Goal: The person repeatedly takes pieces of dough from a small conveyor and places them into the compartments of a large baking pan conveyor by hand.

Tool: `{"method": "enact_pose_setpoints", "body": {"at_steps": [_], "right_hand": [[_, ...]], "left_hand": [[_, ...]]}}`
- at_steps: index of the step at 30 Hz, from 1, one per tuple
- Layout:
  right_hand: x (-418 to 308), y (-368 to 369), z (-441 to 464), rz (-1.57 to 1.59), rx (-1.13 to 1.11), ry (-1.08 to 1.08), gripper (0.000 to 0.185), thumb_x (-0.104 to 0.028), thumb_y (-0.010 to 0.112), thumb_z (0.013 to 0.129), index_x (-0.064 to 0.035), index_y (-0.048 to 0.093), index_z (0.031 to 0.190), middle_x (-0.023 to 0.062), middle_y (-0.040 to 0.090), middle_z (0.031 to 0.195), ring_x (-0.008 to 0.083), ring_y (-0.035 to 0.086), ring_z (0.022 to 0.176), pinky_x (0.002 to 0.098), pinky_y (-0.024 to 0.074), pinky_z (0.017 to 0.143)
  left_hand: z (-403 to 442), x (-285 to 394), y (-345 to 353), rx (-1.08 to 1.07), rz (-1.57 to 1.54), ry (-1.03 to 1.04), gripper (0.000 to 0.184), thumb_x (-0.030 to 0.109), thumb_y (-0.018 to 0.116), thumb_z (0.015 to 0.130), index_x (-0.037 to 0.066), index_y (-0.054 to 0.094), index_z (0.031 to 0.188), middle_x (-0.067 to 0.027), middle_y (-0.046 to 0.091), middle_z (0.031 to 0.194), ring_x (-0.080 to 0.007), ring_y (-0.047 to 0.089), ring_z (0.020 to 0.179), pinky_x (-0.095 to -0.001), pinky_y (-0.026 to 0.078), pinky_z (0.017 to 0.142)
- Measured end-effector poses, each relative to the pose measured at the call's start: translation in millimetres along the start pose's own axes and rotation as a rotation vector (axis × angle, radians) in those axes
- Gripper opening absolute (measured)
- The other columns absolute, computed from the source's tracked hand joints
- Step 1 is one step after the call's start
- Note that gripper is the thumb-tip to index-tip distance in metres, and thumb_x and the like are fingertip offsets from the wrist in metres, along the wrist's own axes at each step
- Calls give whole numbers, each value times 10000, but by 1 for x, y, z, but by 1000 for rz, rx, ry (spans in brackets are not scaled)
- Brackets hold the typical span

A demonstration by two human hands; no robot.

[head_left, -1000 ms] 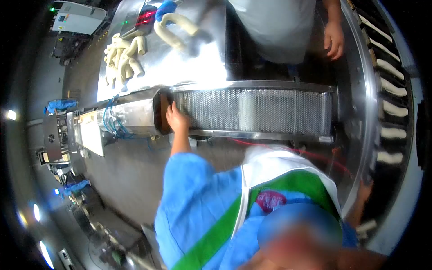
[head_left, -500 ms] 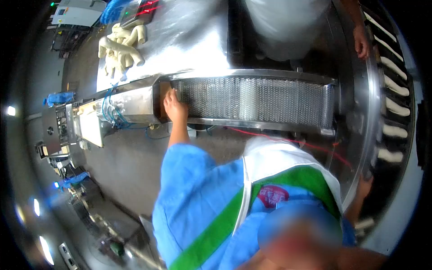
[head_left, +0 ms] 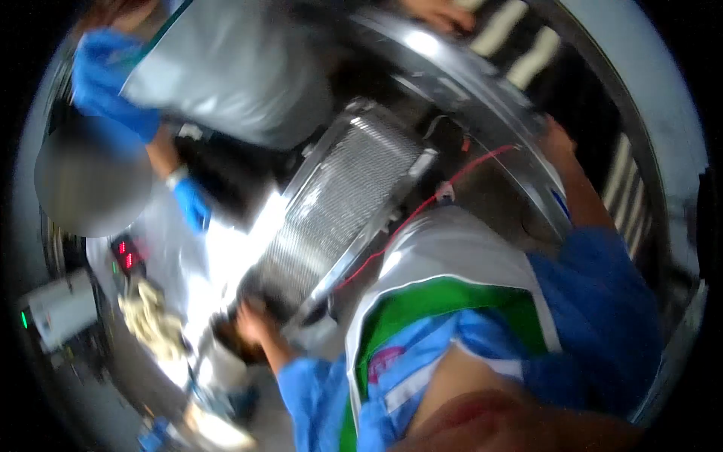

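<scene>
My left hand is at the lower left end of the metal mesh conveyor, by a brown opening; its fingers are smeared by motion. On the right, my right hand is at the curved metal rim beside the dark trays; its fingers are blurred and partly hidden. I cannot make out anything held in either hand. Several pale dough strips lie in rows on the dark trays beyond the rim.
A co-worker in a white apron stands across the conveyor, one blue-gloved hand over the shiny table. Dough pieces lie near a red display. The co-worker's other hand is near the trays. A red cable runs beside the conveyor.
The view has swung round, so the conveyor now runs diagonally and more of the co-worker shows. My left hand remains at the conveyor's end; my right hand is still by the rim.
</scene>
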State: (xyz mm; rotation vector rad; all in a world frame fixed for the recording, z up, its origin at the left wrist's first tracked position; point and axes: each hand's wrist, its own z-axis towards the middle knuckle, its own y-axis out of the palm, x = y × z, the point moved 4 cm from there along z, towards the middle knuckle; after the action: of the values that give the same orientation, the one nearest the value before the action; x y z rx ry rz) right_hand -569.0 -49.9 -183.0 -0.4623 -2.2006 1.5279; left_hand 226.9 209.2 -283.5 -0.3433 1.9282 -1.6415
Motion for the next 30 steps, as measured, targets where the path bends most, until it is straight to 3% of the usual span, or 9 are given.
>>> {"method": "enact_pose_setpoints", "body": {"at_steps": [5,11,16,19,21,25,26,27,30], "right_hand": [[-4,15,7,47,55,0,770,-408,653,771,-179,268,1397,146,403,1351,317,387,1247,617,192,1017],[7,12,4,112,166,-185,685,-370,632,789,-131,332,1357,151,511,1226,293,476,1167,654,172,1008],[21,8,5,184,229,-283,648,-350,651,762,-120,388,1307,122,552,1148,297,555,1054,655,156,1012],[27,6,7,214,144,-351,651,-341,667,748,-118,398,1297,127,555,1139,290,555,1053,652,130,1021],[32,6,6,205,137,-407,684,-337,673,745,-80,383,1308,140,544,1153,286,535,1083,621,151,1032],[47,-6,8,216,117,-504,656,-267,652,750,-52,388,1310,157,522,1197,296,489,1139,616,138,1042],[51,-9,10,231,72,-528,634,-217,619,765,-41,377,1324,171,506,1223,303,466,1165,644,106,1037],[56,-2,14,192,63,-565,589,-191,608,754,-29,418,1288,157,518,1198,292,436,1183,647,104,1038],[71,-3,17,194,77,-624,680,-291,706,706,-32,427,1270,140,505,1212,288,401,1214,613,126,1050]], "left_hand": [[0,26,-70,-74,-262,-252,546,168,660,709,90,526,1233,-106,557,1224,-272,563,1073,-359,447,901],[-30,-18,-125,237,-705,-38,518,207,696,768,6,500,1203,-181,557,1165,-269,568,1038,-401,522,858],[-89,115,-328,475,-788,-303,809,486,677,689,26,404,1296,-205,495,1206,-320,504,1098,-489,462,924],[-106,178,-397,557,-838,-236,628,352,596,786,19,411,1285,-208,510,1180,-308,547,1047,-452,477,921],[-108,237,-430,682,-1435,-197,373,187,479,883,4,473,1208,-140,582,1098,-190,584,995,-299,485,910],[-82,342,-468,182,-2438,646,604,192,667,712,-35,421,1215,-209,502,1147,-319,508,1094,-469,464,916],[-116,408,-493,562,-2229,488,606,209,667,719,-38,426,1218,-220,514,1125,-349,498,1105,-507,448,922],[-105,442,-497,14,-2340,697,572,210,656,752,-16,433,1227,-208,519,1145,-352,485,1128,-496,425,952],[-111,562,-464,-230,-2239,842,423,10,607,778,19,463,1177,-150,532,1129,-257,522,1057,-388,415,944]]}}
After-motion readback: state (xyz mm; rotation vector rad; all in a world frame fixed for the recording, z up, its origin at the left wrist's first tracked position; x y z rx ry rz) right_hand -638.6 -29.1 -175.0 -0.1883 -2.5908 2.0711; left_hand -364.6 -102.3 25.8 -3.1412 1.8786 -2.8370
